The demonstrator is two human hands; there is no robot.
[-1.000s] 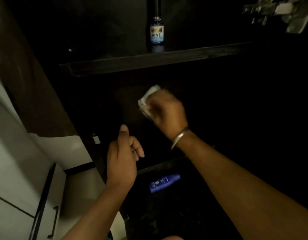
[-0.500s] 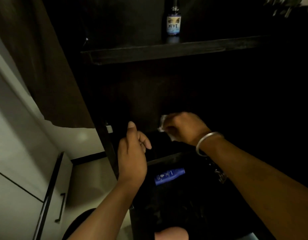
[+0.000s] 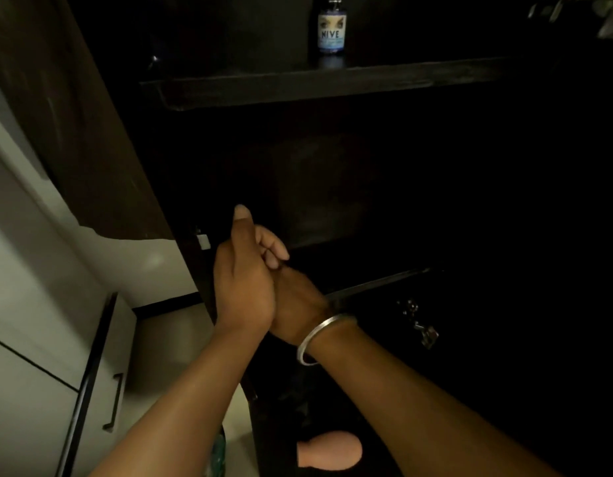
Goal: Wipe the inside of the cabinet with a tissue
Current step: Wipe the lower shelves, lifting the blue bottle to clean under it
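Left hand (image 3: 244, 290) floats in front of the dark cabinet (image 3: 418, 187), fingers curled with the thumb up, gripping nothing visible. Right hand (image 3: 298, 311), a metal bangle (image 3: 324, 335) on its wrist, reaches low into the cabinet behind the left hand; its fingers are hidden, so I cannot tell whether it is clenched or grasping, and the tissue is out of sight. One small labelled bottle (image 3: 331, 32) stands on the upper shelf (image 3: 298, 87).

We see dim light, a pale wall (image 3: 29, 256) at left, and white drawers (image 3: 33, 407) with a dark bar handle (image 3: 114, 401) below.
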